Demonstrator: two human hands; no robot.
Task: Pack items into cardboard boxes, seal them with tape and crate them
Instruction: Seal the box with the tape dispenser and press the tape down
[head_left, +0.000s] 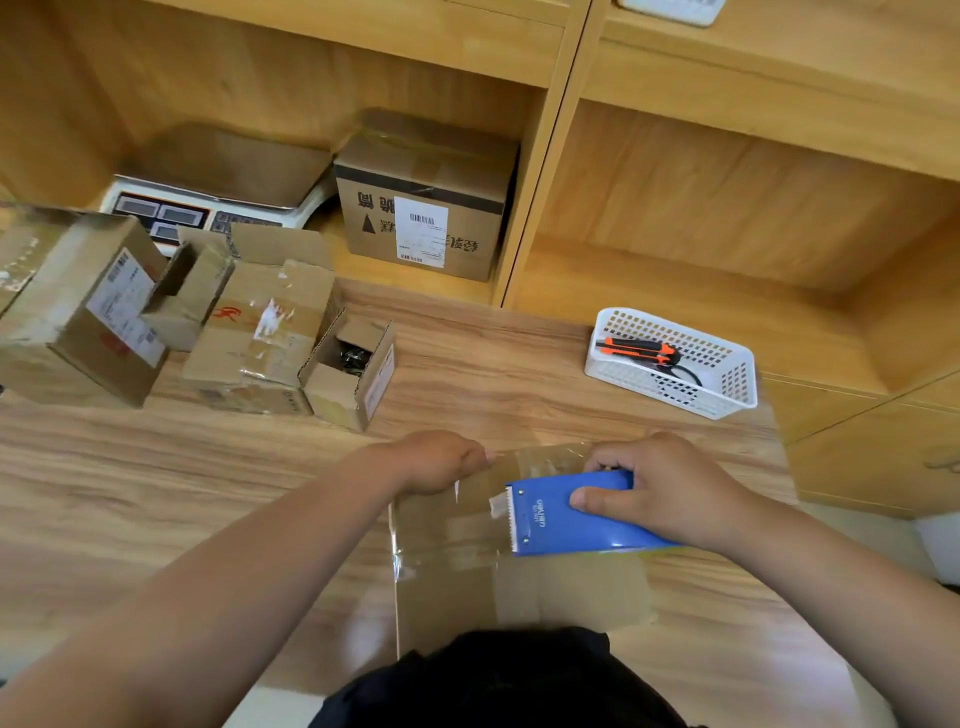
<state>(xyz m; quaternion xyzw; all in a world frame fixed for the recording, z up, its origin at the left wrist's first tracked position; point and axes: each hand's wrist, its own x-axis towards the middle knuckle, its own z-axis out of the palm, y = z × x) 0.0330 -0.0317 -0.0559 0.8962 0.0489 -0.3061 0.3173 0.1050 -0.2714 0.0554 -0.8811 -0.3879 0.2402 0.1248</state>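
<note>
"Sealing looks like the step in hand. Closest to your body lies the cardboard box (457, 587), flaps down on the table (156, 493), with clear tape shining across its top."

"And my hands?"

"Your right hand (660, 488) is wrapped round the blue tape dispenser (566, 525), thumb on its side. The dispenser sits on the box top with its toothed edge facing your left hand (441, 460). That hand is at the box's far left corner, fingers curled down over the edge. It looks like a grip on the box, though the fingertips are hidden, so I can't swear to it."

"What could go wrong?"

"Three things, I'd judge. If your left hand slackens, the pull of the tape could drag the box sideways and lay the strip crooked. If you tilt the dispenser, the tape may wrinkle or fold onto itself. And those teeth point at your left knuckles, so a quick slide that way could nick you."

"Farther out?"

"Beyond your hands, to the left, a small open box (337, 395) stands against a larger taped box (260, 332). To the right, a white basket (737, 374) holds an orange utility knife (639, 351). At the back, in the shelf, sit a scale (208, 202) and a labelled box (421, 208)."
</note>
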